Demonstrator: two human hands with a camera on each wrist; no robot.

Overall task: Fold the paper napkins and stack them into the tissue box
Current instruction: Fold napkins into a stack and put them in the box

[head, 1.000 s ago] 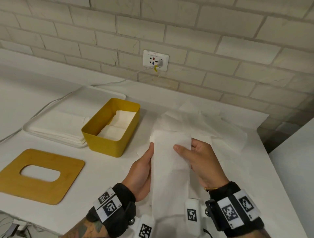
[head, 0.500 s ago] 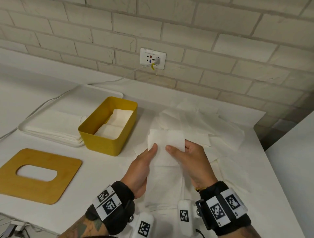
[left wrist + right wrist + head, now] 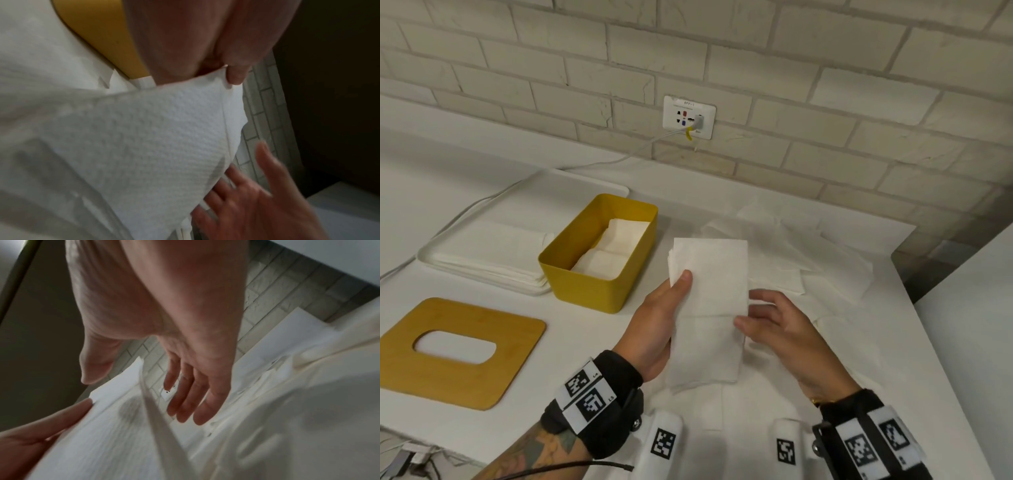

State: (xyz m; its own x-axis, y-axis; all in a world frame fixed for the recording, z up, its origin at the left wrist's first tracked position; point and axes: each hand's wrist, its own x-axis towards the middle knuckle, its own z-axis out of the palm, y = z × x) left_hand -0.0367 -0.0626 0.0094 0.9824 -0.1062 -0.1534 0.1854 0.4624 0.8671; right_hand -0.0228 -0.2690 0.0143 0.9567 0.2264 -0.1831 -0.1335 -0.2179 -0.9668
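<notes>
While a white table [image 3: 482, 421] set against a pale brick wall [image 3: 791, 68] fills the scene, a folded paper napkin [image 3: 709, 301] is seen held upright above it near the front edge. Loose unfolded napkins [image 3: 825, 260] are spread over the table's right half, behind and beside the held one. At the far left a white tray [image 3: 482, 219] is laid out with a flat pile of napkins [image 3: 493, 250] in it, and the wooden lid [image 3: 493, 373] with its oval slot is placed flat near the front left corner. Between tray and hands the yellow tissue box [image 3: 592, 287] is stood open, with folded napkins [image 3: 616, 246] already lying inside. The held napkin is pinched along its left edge by the left hand [image 3: 654, 329], the thumb pressed on the front face and the fingers hidden behind the sheet. The right hand [image 3: 780, 329] is kept open just beside the napkin's right edge, its fingers [image 3: 185, 402] loosely extended and gripping nothing; whether the fingertips touch the paper cannot be told. A wall socket [image 3: 688, 116] with a white cable [image 3: 585, 164] plugged in is seen above the box.
</notes>
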